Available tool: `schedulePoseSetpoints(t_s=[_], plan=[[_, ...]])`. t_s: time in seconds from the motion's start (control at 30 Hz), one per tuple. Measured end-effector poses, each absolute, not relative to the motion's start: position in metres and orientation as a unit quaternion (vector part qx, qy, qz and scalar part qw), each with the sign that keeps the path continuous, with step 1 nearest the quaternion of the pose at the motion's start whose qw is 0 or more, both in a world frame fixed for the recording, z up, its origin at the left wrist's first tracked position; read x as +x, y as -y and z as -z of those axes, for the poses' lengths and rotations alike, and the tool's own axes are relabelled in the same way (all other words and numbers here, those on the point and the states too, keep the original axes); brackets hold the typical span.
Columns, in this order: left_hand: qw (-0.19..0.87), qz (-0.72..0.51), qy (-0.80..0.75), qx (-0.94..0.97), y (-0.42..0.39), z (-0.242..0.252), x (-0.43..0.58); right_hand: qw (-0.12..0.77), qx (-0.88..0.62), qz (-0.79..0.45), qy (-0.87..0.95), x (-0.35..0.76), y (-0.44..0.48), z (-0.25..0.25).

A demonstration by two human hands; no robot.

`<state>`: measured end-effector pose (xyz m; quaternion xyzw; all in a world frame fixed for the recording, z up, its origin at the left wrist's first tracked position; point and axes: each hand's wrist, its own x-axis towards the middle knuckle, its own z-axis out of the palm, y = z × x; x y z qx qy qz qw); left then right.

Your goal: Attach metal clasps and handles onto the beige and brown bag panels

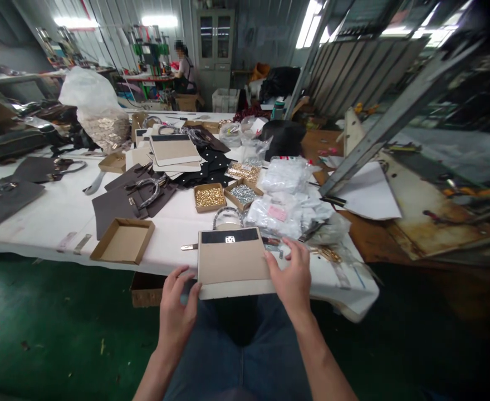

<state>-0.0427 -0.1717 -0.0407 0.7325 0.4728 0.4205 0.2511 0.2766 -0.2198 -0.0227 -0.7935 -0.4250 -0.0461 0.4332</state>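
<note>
A beige bag panel [232,262] with a black top band and a small metal clasp lies at the near edge of the white table [61,211], overhanging it toward my lap. My left hand [177,312] grips its lower left corner, thumb on top. My right hand [292,275] holds its right edge, fingers curled over the side. A metal-ringed handle [227,214] sticks up behind the panel's top.
An empty cardboard tray [122,240] sits left of the panel. Small boxes of gold studs [209,196] and silver hardware [243,194], plastic bags [284,195], dark bag pieces [128,200] and stacked beige panels [174,150] crowd the table. A person works far behind.
</note>
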Motion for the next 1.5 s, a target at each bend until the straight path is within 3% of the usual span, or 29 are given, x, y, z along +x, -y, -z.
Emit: schedulePoseSetpoints(t_s=[0.17,0.37,0.57,0.67,0.77,0.87,1.0,1.13,1.27,1.4,1.5], plan=[[0.301,-0.417,-0.503,0.695,0.186,0.060,-0.061,0.461,-0.810,-0.105,0.346,0.293,0.247,0.041],[0.309,-0.438,-0.491,0.687,0.192,0.044,-0.052,0.467,-0.780,-0.234,0.343,0.294,0.230,0.035],[0.286,-0.466,-0.462,0.698,0.195,0.015,-0.048,0.598,-0.565,-0.510,0.250,0.265,0.204,0.008],[0.265,-0.465,-0.454,0.712,0.199,-0.009,-0.052,0.680,-0.512,-0.472,0.231,0.233,0.207,-0.022],[0.223,-0.464,-0.441,0.735,0.202,-0.042,-0.052,0.707,-0.550,-0.314,0.313,0.204,0.223,-0.069],[0.220,-0.474,-0.416,0.744,0.202,-0.068,-0.044,0.664,-0.588,-0.058,0.458,0.187,0.242,-0.115],[0.390,-0.476,-0.361,0.701,0.199,-0.065,-0.022,0.527,-0.581,0.105,0.612,0.174,0.249,-0.134],[0.538,-0.477,-0.383,0.580,0.195,-0.031,0.009,0.391,-0.638,0.088,0.657,0.154,0.226,-0.094],[0.612,-0.457,-0.470,0.443,0.187,0.002,0.026,0.330,-0.669,-0.012,0.666,0.141,0.215,-0.049],[0.636,-0.475,-0.495,0.354,0.178,0.021,0.024,0.408,-0.605,-0.158,0.665,0.187,0.243,-0.028],[0.618,-0.481,-0.528,0.329,0.167,0.030,0.017,0.463,-0.723,-0.073,0.508,0.280,0.271,-0.012]])
